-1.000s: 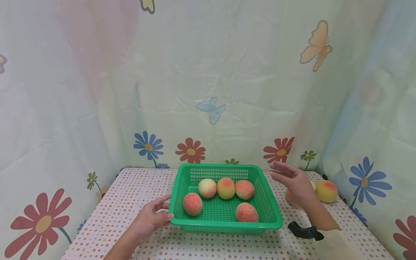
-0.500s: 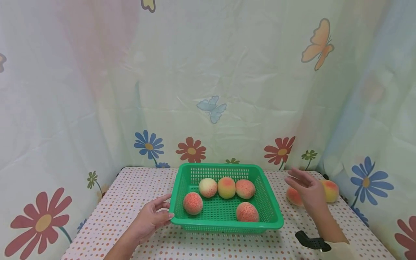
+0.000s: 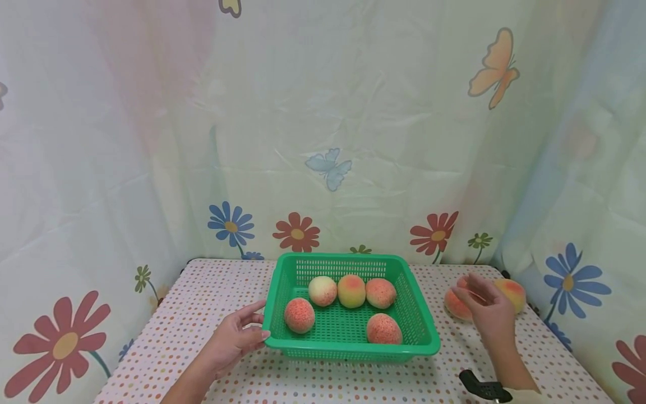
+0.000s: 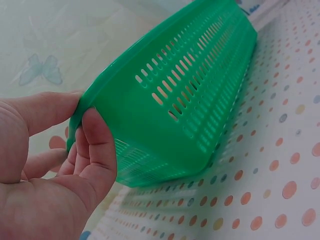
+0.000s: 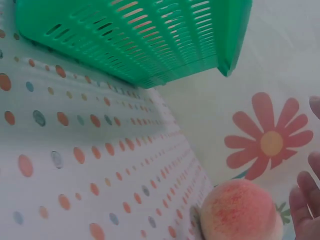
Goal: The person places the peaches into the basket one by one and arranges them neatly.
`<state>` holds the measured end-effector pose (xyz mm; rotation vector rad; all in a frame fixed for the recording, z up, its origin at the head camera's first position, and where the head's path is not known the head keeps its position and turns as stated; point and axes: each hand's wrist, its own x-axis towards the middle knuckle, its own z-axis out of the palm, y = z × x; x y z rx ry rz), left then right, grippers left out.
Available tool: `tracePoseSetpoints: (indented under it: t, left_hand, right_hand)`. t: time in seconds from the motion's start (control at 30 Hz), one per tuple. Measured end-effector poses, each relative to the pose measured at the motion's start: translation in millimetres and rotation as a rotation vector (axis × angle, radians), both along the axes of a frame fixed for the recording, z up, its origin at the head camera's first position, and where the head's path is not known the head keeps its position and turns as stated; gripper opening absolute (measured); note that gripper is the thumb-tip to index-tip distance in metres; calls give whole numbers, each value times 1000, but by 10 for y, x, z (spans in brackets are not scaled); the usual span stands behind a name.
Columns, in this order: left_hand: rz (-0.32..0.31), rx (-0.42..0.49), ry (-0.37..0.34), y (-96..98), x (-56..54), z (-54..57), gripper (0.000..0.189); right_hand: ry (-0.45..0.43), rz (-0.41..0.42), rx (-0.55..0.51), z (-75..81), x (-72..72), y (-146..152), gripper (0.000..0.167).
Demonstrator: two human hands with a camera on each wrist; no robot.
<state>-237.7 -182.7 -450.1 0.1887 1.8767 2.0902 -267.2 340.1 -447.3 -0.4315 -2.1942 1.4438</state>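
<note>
A green plastic basket (image 3: 353, 349) stands on the table and holds several peaches, among them a red speckled peach (image 3: 300, 316) at its left. My left hand (image 3: 232, 339) grips the basket's left rim; in the left wrist view its thumb and fingers pinch the lip. To the right of the basket my right hand (image 3: 489, 308) hovers over the loose fruit with relaxed fingers, nothing in its grasp. A pinkish-red peach (image 3: 456, 306) lies at its left side, also large at the bottom of the right wrist view. A yellow-red peach (image 3: 512, 292) is partly hidden behind it.
The tabletop wears a dotted cloth (image 3: 217, 286). Behind it and at both sides hangs a curtain (image 3: 373, 140) printed with flowers and butterflies. A black strap device (image 3: 483, 387) sits at my right wrist.
My right hand has moved right and down, from beside the basket's right rim to over the loose peaches. My left hand and the basket have stayed put.
</note>
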Motion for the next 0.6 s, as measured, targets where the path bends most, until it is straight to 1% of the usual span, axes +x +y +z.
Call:
tracePoseSetpoints:
  t: [0.13,0.3,0.37,0.53,0.6]
  left_hand:
    - [-3,4,1,-1,-4,-5,81]
    - [-7,7,3,1,-4,-7,81]
    - [-6,9,4,2,-4,-6,81]
    - [-2,9,4,-1,-5,-4,81]
    - [-2,7,3,-4,-6,-4,81]
  right_hand:
    - [-6,-75,-29,-73,-12,3,68]
    - [0,-199,4,-192,-32,-5,69]
    - [17,-241,14,-243,-38,-12,70]
    - [68,-298,40,-373,-71,-11,66]
    - [72,-312,53,-421,-89,-8,66]
